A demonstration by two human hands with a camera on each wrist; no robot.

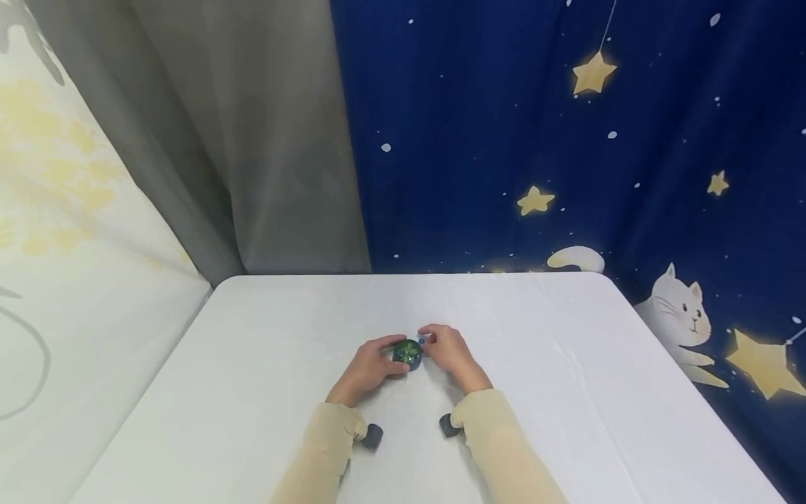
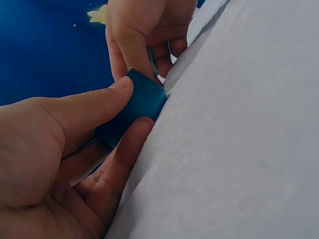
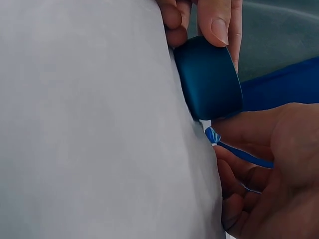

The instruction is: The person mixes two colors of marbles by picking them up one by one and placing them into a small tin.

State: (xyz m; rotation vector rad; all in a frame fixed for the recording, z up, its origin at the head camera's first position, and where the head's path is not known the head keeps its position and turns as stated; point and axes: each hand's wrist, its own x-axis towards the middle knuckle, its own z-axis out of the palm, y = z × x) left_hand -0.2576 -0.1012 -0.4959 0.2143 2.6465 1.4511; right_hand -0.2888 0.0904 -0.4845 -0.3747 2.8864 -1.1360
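A small round tin [image 1: 408, 355] with a glossy teal side and a green patterned top stands on the white table. My left hand [image 1: 371, 362] grips it from the left, thumb on the near side and fingers on the far side. The tin's smooth side [image 2: 144, 102] shows between the thumb and fingers in the left wrist view. On the tin's right is my right hand [image 1: 448, 350], its thumb right against the tin's side. Between that thumb and the curled fingers, a small blue-and-white thing [image 3: 213, 135] is pinched; most of it is hidden.
The white-covered table [image 1: 264, 336] reaches back to a grey curtain [image 1: 283, 140] and a dark blue curtain [image 1: 466, 140] with stars. A pale cloth [image 1: 82, 280] hangs along the left side. Dark wrist cameras [image 1: 373, 437] sit at both cuffs.
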